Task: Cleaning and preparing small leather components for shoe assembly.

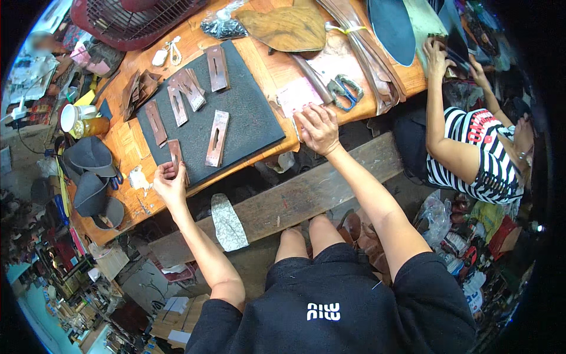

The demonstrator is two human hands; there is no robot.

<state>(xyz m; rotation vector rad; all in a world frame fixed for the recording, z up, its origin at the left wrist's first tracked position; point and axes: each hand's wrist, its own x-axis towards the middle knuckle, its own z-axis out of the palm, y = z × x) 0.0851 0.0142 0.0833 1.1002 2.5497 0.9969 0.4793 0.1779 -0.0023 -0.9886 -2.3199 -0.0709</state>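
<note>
Landmark = the dark mat (247,112) lying on the wooden table (271,71).

Left hand (170,183) is at the mat's near-left corner, fingers closed around the lower end of a brown leather strip (174,152) w/ a slot cut in it; the strip lies on the mat edge, pointing away from the person. Right hand (318,128) is just off the mat's right side, at the table edge, palm down, fingers spread & loosely bent, resting on a pink paper (298,95). Can't tell if it's pinching anything; looks like it's just pressing/touching.

On the mat: several more slotted leather pieces. One lighter piece (217,138) near the middle, one (156,123) at the left edge, a small overlapping bunch (186,91) toward the far-left, one (217,68) at the far edge.

Right of the mat, beyond the pink paper: scissors (345,89) w/ blue-grey handles, lying flat. Far side of the mat: a big brown leather cutout (286,28) & a bag of dark bits (223,25). Left of the mat: a white cup (73,115) and a jar (91,127), then dark shoe parts (88,171) at the table's left end.

Well right of the mat, another person in a striped top (477,156) sits at the same table, hands up on the table's far-right corner. Below the table edge runs a wood bench (306,194).
</note>
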